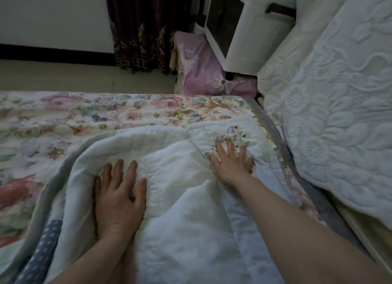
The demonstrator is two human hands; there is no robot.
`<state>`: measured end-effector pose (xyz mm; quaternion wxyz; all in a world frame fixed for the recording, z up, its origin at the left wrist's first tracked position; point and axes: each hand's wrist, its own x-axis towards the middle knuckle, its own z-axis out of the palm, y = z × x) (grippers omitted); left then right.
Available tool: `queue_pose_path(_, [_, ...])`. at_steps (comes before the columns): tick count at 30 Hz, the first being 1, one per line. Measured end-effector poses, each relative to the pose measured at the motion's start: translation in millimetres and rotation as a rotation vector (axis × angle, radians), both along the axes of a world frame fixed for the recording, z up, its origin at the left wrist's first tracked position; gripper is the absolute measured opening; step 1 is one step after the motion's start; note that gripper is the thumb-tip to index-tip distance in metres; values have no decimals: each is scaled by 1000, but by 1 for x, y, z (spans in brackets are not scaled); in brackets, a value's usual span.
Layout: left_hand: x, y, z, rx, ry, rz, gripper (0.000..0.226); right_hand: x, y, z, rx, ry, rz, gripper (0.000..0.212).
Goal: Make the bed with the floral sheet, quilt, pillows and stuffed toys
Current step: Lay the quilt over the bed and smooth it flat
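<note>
The white quilt (180,198) lies rumpled over the floral sheet (84,116) along the right edge of the bed (275,135), reaching nearly to its far right corner. The left hand (118,201) presses flat on the quilt's middle, fingers (119,171) straight and slightly apart, holding nothing. The right hand (231,160) lies flat nearer that corner, fingers spread wide over a small blue-flowered patch.

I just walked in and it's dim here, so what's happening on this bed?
A person is laying out bedding. The left hand and right hand both lie flat, fingers spread, on a rumpled white quilt, pressing it down. The quilt covers only part of the floral sheet spread beneath it. What looks like a purple pillow sits past the sheet's far edge.
</note>
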<state>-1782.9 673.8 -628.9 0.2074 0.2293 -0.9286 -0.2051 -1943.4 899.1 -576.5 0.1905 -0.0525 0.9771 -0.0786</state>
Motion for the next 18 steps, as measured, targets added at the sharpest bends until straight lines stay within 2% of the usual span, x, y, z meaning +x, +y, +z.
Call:
queue_pose_path(2, [0,1,1,0,-17,1,62,4,11,18,-78,63,28,58])
queue_pose_path(5, [0,4,3,1,-32,12,64,37,46,37,-197,559,-208,47])
queue_pose_path(6, [0,5,5,2,-28,13,64,42,60,38,-178,593,-295,47])
queue_pose_path(8, [-2,5,5,-14,-25,14,64,28,79,39,-110,403,-460,57])
queue_pose_path(10, [-2,5,2,-21,-25,15,64,-1,90,37,-112,222,-509,64])
queue_pose_path(11, [-1,4,0,-26,-21,19,64,-13,88,35,-95,178,-481,60])
queue_pose_path(12, [-1,4,1,-32,-12,21,63,-23,86,37,-57,193,-442,52])
queue_pose_path(14, [-2,4,-1,-43,-1,22,62,-46,82,41,7,347,-419,31])
queue_pose_path(17, [-3,4,-1,-43,1,30,62,-72,83,55,-103,666,-446,21])
queue_pose_path(18, [-3,4,-1,-39,0,33,62,-77,86,54,-136,656,-429,19])
